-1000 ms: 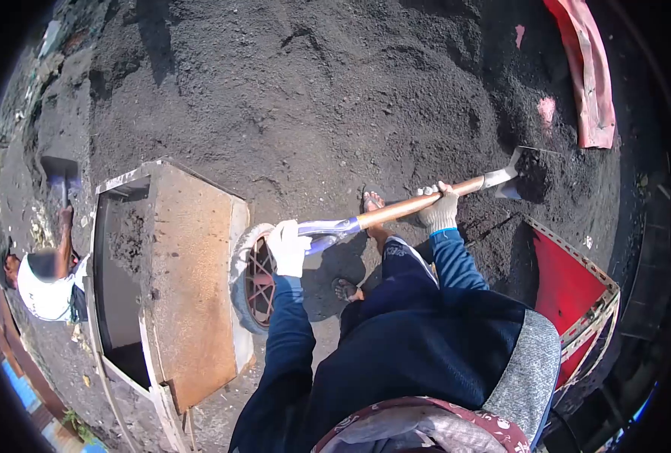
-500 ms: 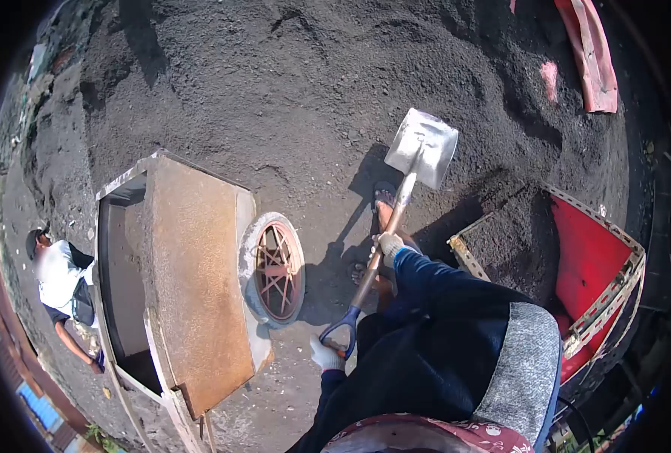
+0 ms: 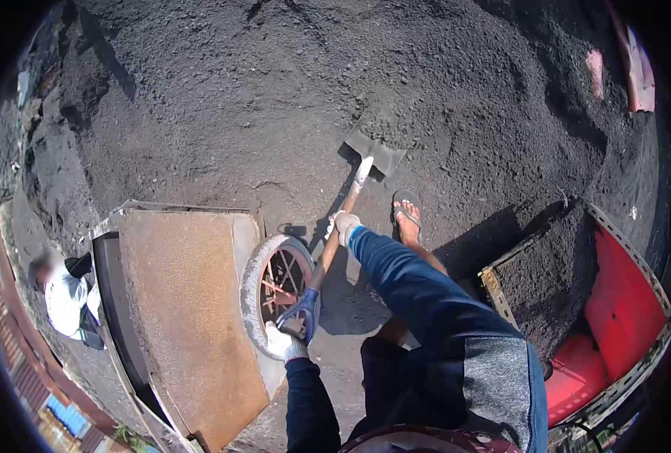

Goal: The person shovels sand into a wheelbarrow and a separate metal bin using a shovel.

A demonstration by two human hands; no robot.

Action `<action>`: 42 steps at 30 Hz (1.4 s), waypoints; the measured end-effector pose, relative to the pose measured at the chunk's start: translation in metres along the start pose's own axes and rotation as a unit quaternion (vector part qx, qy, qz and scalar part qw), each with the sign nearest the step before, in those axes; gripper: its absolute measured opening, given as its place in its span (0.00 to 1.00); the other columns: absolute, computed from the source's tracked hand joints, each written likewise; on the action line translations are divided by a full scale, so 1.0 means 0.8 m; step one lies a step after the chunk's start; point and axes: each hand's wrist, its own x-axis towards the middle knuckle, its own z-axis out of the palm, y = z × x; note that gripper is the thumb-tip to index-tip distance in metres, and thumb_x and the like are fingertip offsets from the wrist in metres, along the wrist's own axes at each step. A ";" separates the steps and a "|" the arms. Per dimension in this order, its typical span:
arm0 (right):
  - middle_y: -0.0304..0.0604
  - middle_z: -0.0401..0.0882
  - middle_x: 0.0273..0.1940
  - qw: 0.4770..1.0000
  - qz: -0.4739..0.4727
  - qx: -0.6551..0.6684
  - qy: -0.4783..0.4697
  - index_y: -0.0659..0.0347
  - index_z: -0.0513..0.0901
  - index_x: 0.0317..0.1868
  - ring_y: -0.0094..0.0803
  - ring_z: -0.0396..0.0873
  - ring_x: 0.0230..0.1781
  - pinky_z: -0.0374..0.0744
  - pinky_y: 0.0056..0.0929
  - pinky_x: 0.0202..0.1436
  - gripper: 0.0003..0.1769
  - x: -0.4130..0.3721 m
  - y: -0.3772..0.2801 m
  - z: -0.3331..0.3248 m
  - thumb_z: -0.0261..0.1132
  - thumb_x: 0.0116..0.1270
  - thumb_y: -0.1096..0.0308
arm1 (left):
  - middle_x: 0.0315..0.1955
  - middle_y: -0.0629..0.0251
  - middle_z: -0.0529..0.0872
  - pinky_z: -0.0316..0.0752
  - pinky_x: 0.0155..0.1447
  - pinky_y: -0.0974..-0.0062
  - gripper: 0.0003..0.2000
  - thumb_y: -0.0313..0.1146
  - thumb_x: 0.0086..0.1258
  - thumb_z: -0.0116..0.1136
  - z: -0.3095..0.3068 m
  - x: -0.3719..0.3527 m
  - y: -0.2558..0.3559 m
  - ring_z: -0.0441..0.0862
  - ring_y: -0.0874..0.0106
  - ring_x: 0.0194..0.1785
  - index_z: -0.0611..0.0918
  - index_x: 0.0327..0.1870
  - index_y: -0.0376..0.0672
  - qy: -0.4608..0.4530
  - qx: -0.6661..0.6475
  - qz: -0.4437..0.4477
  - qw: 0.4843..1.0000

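Observation:
In a white work glove, my left hand (image 3: 284, 342) is closed around the blue D-shaped grip of a shovel (image 3: 328, 257). Further down, my gloved right hand (image 3: 346, 226) wraps the wooden shaft. The metal blade (image 3: 375, 154) is partly sunk in the heap of dark sand (image 3: 418, 98), with its leading edge covered by grains. One foot in a flip-flop (image 3: 407, 214) stands right of the shaft.
Left of me is a cart with a rusty panel (image 3: 188, 302) and a spoked wheel (image 3: 281, 291) close to my left hand. A red-sided box (image 3: 628, 302) holding dark sand stands at right. Another person (image 3: 67, 302) is beyond the cart.
The shovel blade has gone from raised and bare to dug into the sand. Both hands have shifted left with the shaft, and the grip now overlaps the wheel.

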 end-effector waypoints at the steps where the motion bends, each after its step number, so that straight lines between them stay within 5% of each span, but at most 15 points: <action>1: 0.44 0.74 0.22 1.000 0.007 0.029 -0.004 0.59 0.76 0.32 0.40 0.74 0.19 0.76 0.46 0.23 0.08 -0.008 0.011 0.005 0.55 0.69 0.67 | 0.21 0.65 0.78 0.71 0.22 0.71 0.18 0.47 0.74 0.49 -0.012 0.025 0.015 0.76 0.70 0.20 0.78 0.32 0.39 0.025 0.117 0.126 0.985; 2: 0.44 0.75 0.24 0.998 -0.009 0.061 -0.019 0.60 0.76 0.32 0.39 0.76 0.20 0.75 0.45 0.23 0.09 0.000 -0.011 0.030 0.56 0.69 0.67 | 0.17 0.68 0.73 0.62 0.18 0.72 0.19 0.46 0.75 0.50 -0.009 0.055 0.029 0.69 0.73 0.14 0.78 0.28 0.40 0.035 -0.100 -0.066 0.992; 3: 0.44 0.75 0.24 0.997 -0.024 0.066 -0.044 0.60 0.76 0.32 0.39 0.76 0.20 0.75 0.46 0.23 0.08 0.021 -0.016 0.045 0.56 0.69 0.67 | 0.15 0.69 0.72 0.61 0.18 0.75 0.20 0.46 0.75 0.51 0.001 0.017 0.119 0.67 0.76 0.14 0.77 0.26 0.41 0.011 -0.134 -0.035 0.990; 10: 0.43 0.75 0.26 0.974 -0.183 0.125 -0.041 0.59 0.75 0.35 0.42 0.77 0.22 0.78 0.48 0.26 0.04 -0.110 -0.069 -0.100 0.62 0.63 0.71 | 0.15 0.68 0.74 0.60 0.20 0.74 0.20 0.45 0.73 0.55 -0.008 0.031 0.020 0.68 0.77 0.15 0.78 0.24 0.39 -0.088 -0.187 -0.009 0.978; 12: 0.42 0.75 0.26 0.961 -0.197 0.187 -0.052 0.59 0.74 0.34 0.42 0.76 0.22 0.79 0.49 0.27 0.04 -0.192 -0.047 -0.167 0.61 0.63 0.71 | 0.17 0.68 0.75 0.64 0.22 0.73 0.19 0.44 0.72 0.57 -0.028 0.007 0.009 0.72 0.76 0.19 0.78 0.24 0.38 -0.151 -0.276 -0.039 0.948; 15: 0.39 0.73 0.23 0.917 -0.194 0.329 -0.114 0.56 0.71 0.28 0.39 0.74 0.21 0.79 0.45 0.29 0.08 -0.392 0.002 -0.225 0.61 0.62 0.67 | 0.17 0.68 0.75 0.74 0.24 0.72 0.19 0.45 0.72 0.57 -0.071 -0.015 -0.030 0.74 0.74 0.17 0.78 0.26 0.38 -0.250 -0.176 0.119 0.945; 20: 0.38 0.74 0.24 0.915 -0.205 0.333 -0.102 0.56 0.73 0.31 0.38 0.75 0.22 0.79 0.40 0.29 0.07 -0.450 0.046 -0.282 0.62 0.64 0.66 | 0.15 0.67 0.74 0.75 0.22 0.72 0.18 0.46 0.72 0.56 -0.113 -0.074 -0.029 0.73 0.74 0.14 0.77 0.27 0.40 -0.312 -0.277 -0.049 0.908; 22: 0.40 0.74 0.24 0.946 -0.186 0.258 -0.061 0.57 0.73 0.32 0.36 0.74 0.20 0.79 0.40 0.24 0.07 -0.343 0.056 -0.311 0.63 0.66 0.67 | 0.15 0.69 0.73 0.67 0.17 0.74 0.17 0.45 0.73 0.55 -0.121 -0.099 -0.068 0.70 0.76 0.13 0.75 0.24 0.44 -0.269 -0.277 -0.166 0.907; 23: 0.41 0.74 0.24 0.965 -0.171 0.199 -0.001 0.58 0.73 0.33 0.36 0.74 0.19 0.79 0.41 0.24 0.07 -0.318 0.070 -0.304 0.62 0.66 0.67 | 0.14 0.70 0.71 0.63 0.15 0.74 0.18 0.46 0.72 0.56 -0.118 -0.113 -0.107 0.68 0.76 0.12 0.74 0.23 0.46 -0.180 -0.274 -0.092 0.940; 25: 0.42 0.74 0.24 0.987 -0.135 0.066 0.061 0.60 0.73 0.33 0.36 0.75 0.20 0.80 0.41 0.24 0.06 -0.274 0.122 -0.282 0.61 0.68 0.69 | 0.12 0.72 0.68 0.61 0.15 0.73 0.21 0.52 0.70 0.56 -0.154 -0.168 -0.115 0.66 0.75 0.11 0.72 0.21 0.47 -0.061 -0.180 -0.246 0.950; 28: 0.44 0.75 0.30 0.998 0.010 -0.023 0.066 0.63 0.77 0.45 0.35 0.80 0.28 0.84 0.39 0.31 0.07 -0.214 0.235 -0.275 0.60 0.68 0.71 | 0.06 0.68 0.63 0.64 0.15 0.67 0.30 0.64 0.71 0.44 -0.239 -0.215 -0.211 0.63 0.67 0.09 0.65 0.15 0.49 -0.026 -0.184 -0.348 0.919; 31: 0.45 0.78 0.31 0.988 -0.154 -0.026 -0.004 0.65 0.78 0.45 0.36 0.80 0.29 0.83 0.37 0.35 0.11 -0.155 0.302 -0.252 0.63 0.64 0.72 | 0.07 0.68 0.62 0.60 0.18 0.68 0.30 0.63 0.68 0.48 -0.266 -0.238 -0.184 0.60 0.68 0.10 0.65 0.14 0.48 0.170 -0.072 -0.408 0.894; 33: 0.47 0.78 0.30 0.995 -0.091 -0.031 0.014 0.65 0.79 0.43 0.40 0.80 0.28 0.82 0.42 0.32 0.09 -0.089 0.247 -0.223 0.64 0.62 0.73 | 0.08 0.69 0.63 0.58 0.18 0.67 0.28 0.60 0.68 0.50 -0.255 -0.200 -0.221 0.60 0.70 0.10 0.65 0.15 0.48 0.188 -0.057 -0.325 0.925; 37: 0.51 0.79 0.29 0.994 0.033 -0.070 0.071 0.66 0.79 0.37 0.46 0.79 0.25 0.80 0.52 0.27 0.07 0.006 0.105 -0.216 0.66 0.59 0.74 | 0.09 0.69 0.63 0.64 0.19 0.65 0.23 0.56 0.70 0.49 -0.022 -0.130 -0.078 0.64 0.70 0.11 0.69 0.19 0.49 0.039 -0.080 -0.345 0.934; 42: 0.46 0.74 0.23 0.990 -0.105 0.026 0.090 0.60 0.77 0.31 0.43 0.74 0.21 0.74 0.51 0.27 0.08 0.005 -0.204 -0.266 0.60 0.68 0.67 | 0.14 0.67 0.74 0.71 0.23 0.71 0.22 0.54 0.70 0.54 0.187 -0.135 0.010 0.73 0.73 0.16 0.77 0.25 0.43 -0.194 -0.271 -0.284 0.899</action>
